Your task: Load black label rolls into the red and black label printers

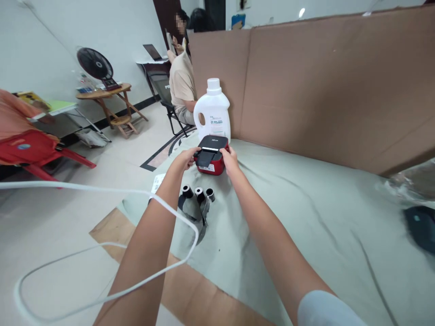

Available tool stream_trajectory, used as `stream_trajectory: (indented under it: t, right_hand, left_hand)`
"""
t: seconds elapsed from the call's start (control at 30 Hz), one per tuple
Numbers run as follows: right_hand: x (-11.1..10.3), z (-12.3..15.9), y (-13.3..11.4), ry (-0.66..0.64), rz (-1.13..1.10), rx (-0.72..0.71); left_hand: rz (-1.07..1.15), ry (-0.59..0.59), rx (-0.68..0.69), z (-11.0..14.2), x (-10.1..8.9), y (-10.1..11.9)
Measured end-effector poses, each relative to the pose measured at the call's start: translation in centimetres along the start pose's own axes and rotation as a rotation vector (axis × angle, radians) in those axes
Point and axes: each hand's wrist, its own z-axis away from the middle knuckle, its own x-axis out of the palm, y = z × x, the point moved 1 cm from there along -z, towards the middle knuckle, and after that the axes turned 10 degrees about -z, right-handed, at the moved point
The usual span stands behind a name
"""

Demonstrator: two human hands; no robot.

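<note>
Both my arms reach forward over a pale green cloth. Between my hands is a small red and black label printer [211,155], with a white strip across its top slot and a white sticker on its front. My left hand [187,157] grips its left side, fingers closed at the edge. On the opposite side my right hand [229,159] holds it, thumb on the upper edge. Right behind the printer stands a white detergent bottle [213,111], upright and capped. Nearer to me, several dark rolls [193,206] with hollow cores lie together; a white label sheet [157,183] is partly behind my left forearm.
A brown cardboard panel [312,86] walls off the back. A white cable [102,186] loops across the left foreground. At right lie a dark object [421,226] and clear plastic [414,181]. Beyond, a seated person [181,79], a fan [95,64] and a red chair [30,149] stand out.
</note>
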Motion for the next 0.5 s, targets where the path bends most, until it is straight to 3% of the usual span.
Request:
stream_trajectory:
  t: [0.17,0.27,0.33,0.4,0.43,0.5]
  right_hand:
    - [-0.6,1.2,-1.8,0.063,0.087,0.146]
    - [-4.9,4.1,-4.3,0.161,0.24,0.137]
    - [-10.7,7.2,-6.8,0.153,0.433,-0.005]
    - [-18.3,11.2,-10.1,0.115,0.73,-0.266]
    - [-22.5,13.3,-12.2,0.11,0.891,-0.397]
    - [-31.1,17.2,-16.6,0.275,1.193,-0.579]
  left_hand:
    - [-0.162,0.236,0.063,2.7,-0.3,0.6]
    - [-0.176,0.478,0.199,6.8,0.9,0.7]
    - [-0.191,0.65,0.365,10.6,3.7,0.6]
    - [-0.253,0.632,0.566,14.7,8.1,0.0]
    - [-0.326,0.519,0.68,16.7,10.8,-0.5]
    - [-0.561,0.166,0.921,20.4,16.5,-2.0]
